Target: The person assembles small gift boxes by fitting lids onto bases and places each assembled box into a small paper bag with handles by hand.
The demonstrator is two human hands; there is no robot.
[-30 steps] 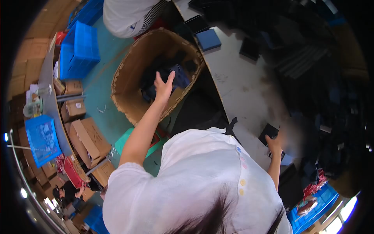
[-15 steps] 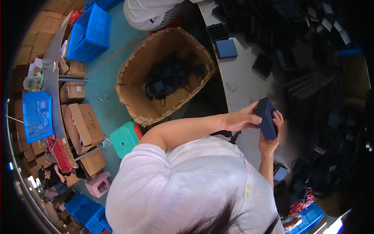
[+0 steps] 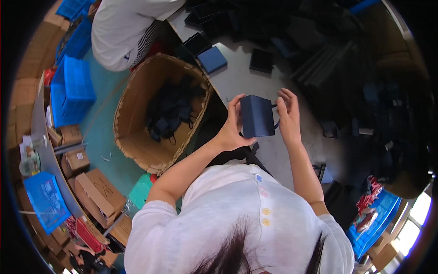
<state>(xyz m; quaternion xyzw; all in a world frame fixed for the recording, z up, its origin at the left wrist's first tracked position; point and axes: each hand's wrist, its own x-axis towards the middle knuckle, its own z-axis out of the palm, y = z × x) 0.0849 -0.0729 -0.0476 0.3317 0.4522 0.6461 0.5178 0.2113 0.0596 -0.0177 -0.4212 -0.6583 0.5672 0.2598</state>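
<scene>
In the head view, a dark navy box (image 3: 258,116) with a thin dark loop handle (image 3: 276,122) on its right side is held above the grey table. My left hand (image 3: 233,126) grips its left side, fingers at the upper edge and thumb near the bottom. My right hand (image 3: 289,114) is at the loop, fingers bent and apart from the thumb; whether it touches the loop is unclear. Beside my left arm stands a large torn-rimmed carton (image 3: 137,144) with many dark looped boxes (image 3: 166,121) inside.
The grey table (image 3: 235,82) bears a blue box (image 3: 212,60), an open black box (image 3: 261,60) and dark piles at the right. Another person's white sleeve (image 3: 112,39) is at upper left. Blue crates (image 3: 73,93), cartons (image 3: 98,194) and a green stool (image 3: 139,192) stand left.
The box has turned so a broad face and its loop show, and it sits further left in view. My right hand has moved from the box's side to the loop. The view has swung right.
</scene>
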